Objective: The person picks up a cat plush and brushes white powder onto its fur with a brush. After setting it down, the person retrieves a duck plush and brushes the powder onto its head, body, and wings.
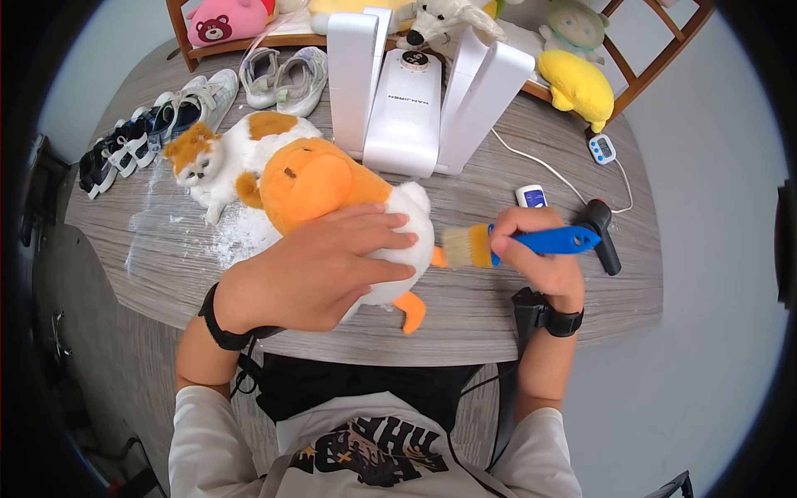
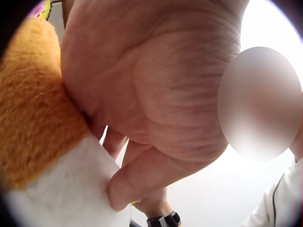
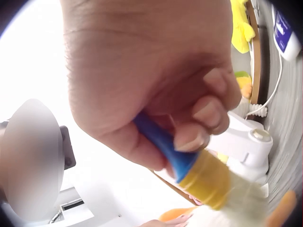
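Note:
A plush duck [image 1: 311, 178] with an orange head, white body and orange feet lies on the grey wood-grain table [image 1: 465, 315]. My left hand [image 1: 307, 270] rests across its body with fingers stretched out; in the left wrist view the thumb [image 2: 130, 187] presses the white plush. In my right hand [image 1: 544, 266] is a paintbrush [image 1: 548, 241] with a blue handle and yellow ferrule, pinched between thumb and fingers. Its pale bristles [image 1: 457, 247] point left, close to one of the duck's feet [image 1: 439, 257]. The right wrist view shows the fingers curled round the handle.
White powder [image 1: 241, 236] is scattered left of the duck, beside a plush cat [image 1: 199, 162]. Several shoes [image 1: 216, 95] line the back left. A white shoe dryer [image 1: 407, 116] stands behind. On the right are a white bottle [image 1: 531, 197], a black handheld device [image 1: 602, 236] and a small timer [image 1: 602, 149].

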Demonstrator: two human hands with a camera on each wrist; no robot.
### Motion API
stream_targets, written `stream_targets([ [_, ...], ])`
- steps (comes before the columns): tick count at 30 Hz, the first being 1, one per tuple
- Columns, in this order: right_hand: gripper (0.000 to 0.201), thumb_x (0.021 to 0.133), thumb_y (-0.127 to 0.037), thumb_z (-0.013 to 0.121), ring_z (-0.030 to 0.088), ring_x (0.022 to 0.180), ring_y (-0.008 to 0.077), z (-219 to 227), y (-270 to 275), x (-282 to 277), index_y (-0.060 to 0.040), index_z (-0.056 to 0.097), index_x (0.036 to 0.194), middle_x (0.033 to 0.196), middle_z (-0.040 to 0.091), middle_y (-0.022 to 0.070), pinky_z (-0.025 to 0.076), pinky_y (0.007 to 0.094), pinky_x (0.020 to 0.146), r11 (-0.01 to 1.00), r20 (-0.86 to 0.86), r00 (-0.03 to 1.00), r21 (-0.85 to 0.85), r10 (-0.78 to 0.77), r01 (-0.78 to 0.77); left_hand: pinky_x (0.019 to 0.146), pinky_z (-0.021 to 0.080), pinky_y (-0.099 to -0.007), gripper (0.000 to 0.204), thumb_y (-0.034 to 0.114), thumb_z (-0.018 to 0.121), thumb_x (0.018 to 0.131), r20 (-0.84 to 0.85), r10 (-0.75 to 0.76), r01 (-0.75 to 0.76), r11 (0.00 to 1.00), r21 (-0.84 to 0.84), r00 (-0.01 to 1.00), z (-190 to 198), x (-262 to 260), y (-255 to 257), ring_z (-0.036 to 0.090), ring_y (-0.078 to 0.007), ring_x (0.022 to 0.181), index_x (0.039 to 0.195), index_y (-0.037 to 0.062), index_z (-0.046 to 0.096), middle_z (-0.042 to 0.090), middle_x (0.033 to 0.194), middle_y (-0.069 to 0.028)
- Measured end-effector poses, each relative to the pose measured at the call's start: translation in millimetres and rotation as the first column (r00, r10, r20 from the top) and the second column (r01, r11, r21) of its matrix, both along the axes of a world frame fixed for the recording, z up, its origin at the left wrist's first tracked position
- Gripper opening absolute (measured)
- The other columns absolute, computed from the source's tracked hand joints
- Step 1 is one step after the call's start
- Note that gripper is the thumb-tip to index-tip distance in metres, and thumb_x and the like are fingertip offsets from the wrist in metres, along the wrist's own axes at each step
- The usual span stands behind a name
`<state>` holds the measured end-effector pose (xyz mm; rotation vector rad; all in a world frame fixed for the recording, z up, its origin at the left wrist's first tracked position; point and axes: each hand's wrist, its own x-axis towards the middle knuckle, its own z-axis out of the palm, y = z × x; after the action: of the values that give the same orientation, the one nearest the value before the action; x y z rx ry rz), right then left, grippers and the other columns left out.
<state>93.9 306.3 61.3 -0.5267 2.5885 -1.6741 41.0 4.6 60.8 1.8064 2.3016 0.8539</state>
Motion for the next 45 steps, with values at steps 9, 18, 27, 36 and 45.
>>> stream_targets([
  [9,0.011,0.082,-0.007,0.064,0.053,0.058,0.0225,-3,-14,-5,-0.0005,0.058,0.074,0.064,0.057,0.0095,0.041,0.0332,0.056,0.988,0.073,0.997,0.145,0.037,-0.047,0.111,0.036,-0.0426,0.041,0.002,0.068,0.08,0.292,-0.13,0.053,0.964,0.259,0.948,24,-30,-56,0.047,-0.0288,0.133,0.121,0.0048,0.064,0.054,0.136,-0.0124],
  [18,0.015,0.086,-0.012,0.066,0.059,0.069,0.0143,4,-11,2,0.0018,0.064,0.08,0.072,0.062,0.0076,0.046,0.0294,0.061,0.99,0.021,0.999,-0.136,-0.024,0.027,0.112,0.035,-0.042,0.084,0.015,0.081,0.075,0.425,0.505,-0.518,0.85,-0.094,0.751,8,-67,-95,0.042,-0.0276,0.135,0.148,0.0106,0.039,0.041,0.147,-0.0124],
  [27,0.011,0.086,-0.009,0.066,0.058,0.069,0.0158,2,-31,-3,0.0018,0.066,0.089,0.079,0.064,0.0094,0.045,0.029,0.063,0.993,-0.22,0.974,-0.098,0.047,-0.07,0.103,0.047,-0.038,0.097,0.003,0.084,0.068,0.688,0.32,-0.352,0.931,-0.099,0.651,-4,-75,-80,0.049,-0.0228,0.127,0.15,0.0087,0.032,0.049,0.141,-0.0108],
  [36,0.01,0.087,-0.008,0.061,0.05,0.066,0.0123,2,-32,1,0.0004,0.064,0.082,0.074,0.059,0.0063,0.039,0.0268,0.06,0.98,-0.172,0.979,-0.186,-0.109,0.076,0.109,0.04,-0.037,0.1,0.008,0.088,0.064,0.598,0.198,-0.242,0.97,-0.007,0.777,-15,-74,-72,0.047,-0.0228,0.13,0.147,0.0053,0.033,0.05,0.139,-0.0119],
  [45,0.027,0.087,-0.012,0.071,0.056,0.078,0.0115,2,-36,10,-0.0025,0.053,0.104,0.094,0.06,0.007,0.045,0.025,0.07,0.915,-0.105,0.993,-0.404,-0.058,0.011,0.107,0.041,-0.0364,0.094,0.007,0.09,0.057,0.451,0.18,-0.231,0.971,0.061,0.874,-4,-53,-42,0.051,-0.0246,0.124,0.139,0.0078,0.043,0.052,0.133,-0.0098],
])
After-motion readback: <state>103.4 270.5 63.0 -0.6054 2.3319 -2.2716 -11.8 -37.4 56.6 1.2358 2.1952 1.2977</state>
